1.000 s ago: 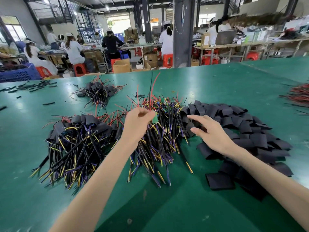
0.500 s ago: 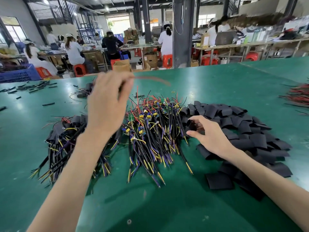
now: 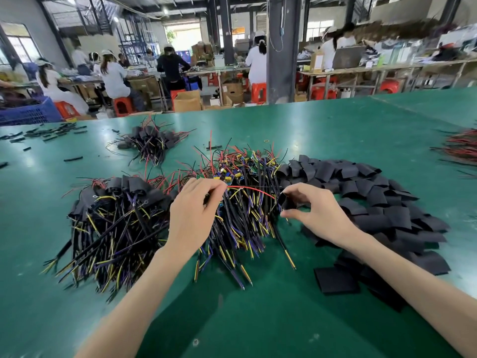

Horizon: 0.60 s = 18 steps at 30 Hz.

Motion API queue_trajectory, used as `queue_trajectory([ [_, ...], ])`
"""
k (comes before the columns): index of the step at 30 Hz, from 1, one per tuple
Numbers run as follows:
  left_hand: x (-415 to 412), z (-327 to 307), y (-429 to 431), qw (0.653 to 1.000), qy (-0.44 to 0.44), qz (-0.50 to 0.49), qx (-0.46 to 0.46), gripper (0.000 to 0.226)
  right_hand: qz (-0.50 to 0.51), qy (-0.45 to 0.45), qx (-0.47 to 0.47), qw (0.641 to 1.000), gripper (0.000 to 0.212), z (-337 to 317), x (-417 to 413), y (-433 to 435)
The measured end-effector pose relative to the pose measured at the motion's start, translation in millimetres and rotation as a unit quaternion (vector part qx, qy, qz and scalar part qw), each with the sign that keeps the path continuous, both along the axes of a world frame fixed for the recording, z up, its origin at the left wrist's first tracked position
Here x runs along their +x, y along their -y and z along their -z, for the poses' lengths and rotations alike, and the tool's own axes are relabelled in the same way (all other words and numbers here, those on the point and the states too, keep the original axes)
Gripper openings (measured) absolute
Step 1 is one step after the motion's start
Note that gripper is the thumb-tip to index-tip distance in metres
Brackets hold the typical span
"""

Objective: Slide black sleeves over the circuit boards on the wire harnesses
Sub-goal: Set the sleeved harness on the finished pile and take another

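Hands meet low over the green-topped work table (image 3: 335, 130), just above the stock.

Left hand (image 3: 196, 213) pinches one wire harness between thumb and curled fingers. Its thin red lead wire (image 3: 253, 188) runs out level to the right. The board on this harness is hidden behind the fingers.

Right hand (image 3: 320, 215) grips a short black tube sleeve (image 3: 285, 201) between thumb and forefinger, with the open mouth turned toward the lead. The tip of the lead sits right at that mouth. I cannot tell whether it has gone in.

Reasons, as I read them:
- The lead is held out straight so it threads first and guides the sleeve back to the board.
- The sleeve is squeezed at its edges, probably to keep the mouth open.
- The layout suits the reach. The heap of bare harnesses (image 3: 245, 177) lies in the centre, the spread of flat black sleeves (image 3: 374, 197) under the right hand, and the heap of sleeved harnesses (image 3: 116, 202) on the left.

Counts:
- Hands working: two.
- Harness in hand: one.
- Sleeve in hand: one.
- Harness heaps: three, including the smaller far heap (image 3: 149, 140).
- Other wire: one bundle of red and black wires (image 3: 462, 148) at the right edge.
- Sleeve spreads: one, with too many pieces to count.
- Loose black tube offcuts (image 3: 46, 133): a scatter at far left.
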<state>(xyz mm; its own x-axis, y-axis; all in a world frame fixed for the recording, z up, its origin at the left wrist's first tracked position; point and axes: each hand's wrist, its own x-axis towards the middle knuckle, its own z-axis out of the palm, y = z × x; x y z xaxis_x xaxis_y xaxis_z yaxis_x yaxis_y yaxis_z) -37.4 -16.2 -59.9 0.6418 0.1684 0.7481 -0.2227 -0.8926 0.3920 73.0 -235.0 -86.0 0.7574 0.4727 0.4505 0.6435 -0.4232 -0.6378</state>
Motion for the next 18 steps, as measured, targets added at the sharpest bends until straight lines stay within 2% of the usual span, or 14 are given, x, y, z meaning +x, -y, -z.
queue_trajectory([
  [6,-1.5,0.0,1.6,1.000,-0.008,-0.004,0.000,0.010,0.007,0.007,0.008,1.000,0.040,-4.8,-5.2,-1.9],
  [12,-2.4,0.7,5.1,0.999,0.007,-0.007,-0.041,0.009,0.006,-0.008,0.006,1.000,0.042,-3.2,-10.8,-4.9],
  [18,-3.4,4.3,7.1,0.999,-0.013,-0.002,-0.030,0.010,0.007,-0.025,0.038,0.999,0.039,-6.1,-14.0,-6.1],
])
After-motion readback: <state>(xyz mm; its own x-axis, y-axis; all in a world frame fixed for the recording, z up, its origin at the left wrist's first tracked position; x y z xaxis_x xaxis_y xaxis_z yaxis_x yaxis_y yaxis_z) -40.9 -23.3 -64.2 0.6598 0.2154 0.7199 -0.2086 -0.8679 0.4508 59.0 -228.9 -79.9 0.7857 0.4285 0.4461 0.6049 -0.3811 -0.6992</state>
